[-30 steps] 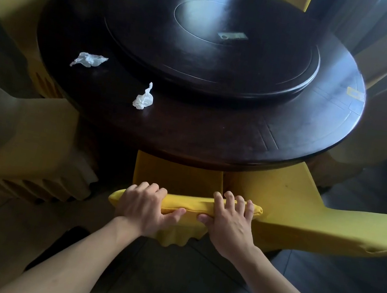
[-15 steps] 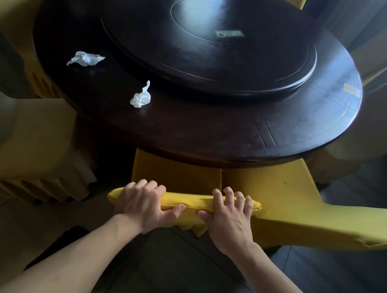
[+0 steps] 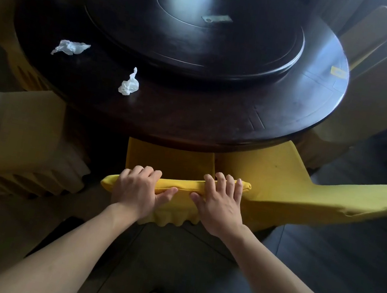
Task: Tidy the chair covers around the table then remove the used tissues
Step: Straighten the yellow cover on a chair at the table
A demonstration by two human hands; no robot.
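Both arms reach forward and down, forearms bare, palms facing down. Left hand [image 3: 137, 189] wraps the top edge of the yellow chair cover [image 3: 181, 186], fingers curled over the far side, thumb pressed on the near side. Right hand [image 3: 221, 205] lies flatter on the same edge, fingers spread over the top, thumb pointing toward the left thumb; hands near, not touching. Chair is tucked under the round dark desk [image 3: 215, 129]. Two crumpled tissues on the desk's left part: one [image 3: 70, 47] farther left, one [image 3: 129, 83] nearer the turntable [image 3: 192, 32].
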